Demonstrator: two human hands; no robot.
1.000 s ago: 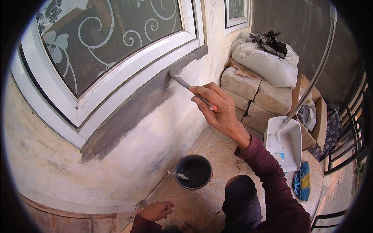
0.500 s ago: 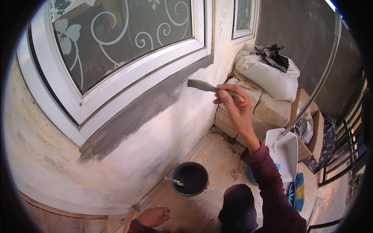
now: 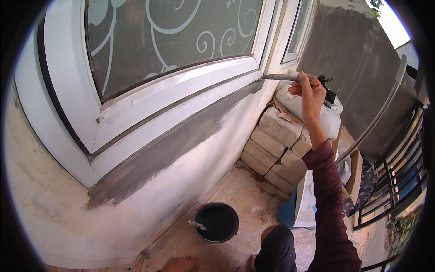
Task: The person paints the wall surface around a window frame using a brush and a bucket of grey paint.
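My right hand [image 3: 309,93] is raised toward the far end of the window and grips a flat paintbrush [image 3: 278,77] near its orange-tipped handle. The brush's dark end reaches the lower far corner of the white window frame [image 3: 181,100]. Below the frame runs a band of grey paint [image 3: 167,140] with ragged lower strokes on the pale wall [image 3: 181,181]. At the bottom edge, my left hand [image 3: 181,264] hangs low, fingers loosely curled and partly cut off, with nothing visible in it. A black bucket [image 3: 236,226] on the floor holds dark contents and a paint-smeared stick [image 3: 198,225].
Stacked pale blocks [image 3: 272,140] stand in the wall corner, topped by a white sack [image 3: 329,119]. Closer on the right are a long-handled white dustpan [image 3: 306,204], a blue container [image 3: 287,211], a cardboard box [image 3: 355,170] and black railings [image 3: 398,167]. My knee [image 3: 276,249] is beside the bucket.
My right hand has moved up and away with the paintbrush, from off the wall to the frame's far corner. My left hand sits lower in view. The view has shifted.
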